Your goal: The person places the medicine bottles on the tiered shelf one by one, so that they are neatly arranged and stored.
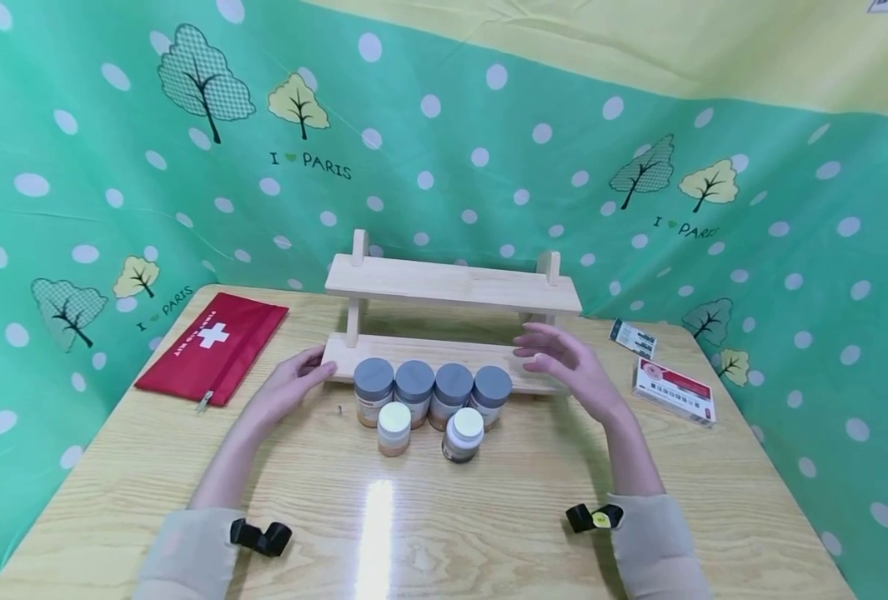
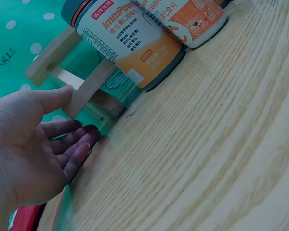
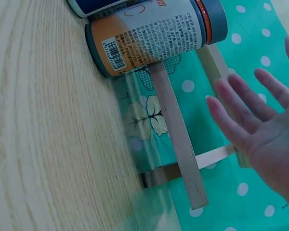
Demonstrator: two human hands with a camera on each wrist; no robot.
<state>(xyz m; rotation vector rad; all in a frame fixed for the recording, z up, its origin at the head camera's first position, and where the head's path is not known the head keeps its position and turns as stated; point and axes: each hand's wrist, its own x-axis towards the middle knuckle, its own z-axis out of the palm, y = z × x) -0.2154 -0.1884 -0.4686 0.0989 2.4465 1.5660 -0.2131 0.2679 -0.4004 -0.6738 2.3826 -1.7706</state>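
A two-tier wooden shelf (image 1: 453, 285) stands at the back of the table. My left hand (image 1: 293, 385) is at the left end of its lower board (image 2: 90, 87); the thumb touches the board's end and the other fingers bend loosely below it. Over the right end of the lower board, my right hand (image 1: 564, 367) is raised with spread fingers and holds nothing. Several grey-lidded bottles (image 1: 373, 390) line up before the shelf. In front of them stand two smaller white-capped bottles, one pale orange (image 1: 394, 428) and one dark-based (image 1: 463, 435).
A red first aid pouch (image 1: 214, 348) lies at the left. On the right are a red-and-white box (image 1: 674, 392) and a small blue-and-white packet (image 1: 633, 337). A green dotted curtain (image 1: 444, 179) hangs behind the wooden table (image 1: 474, 533).
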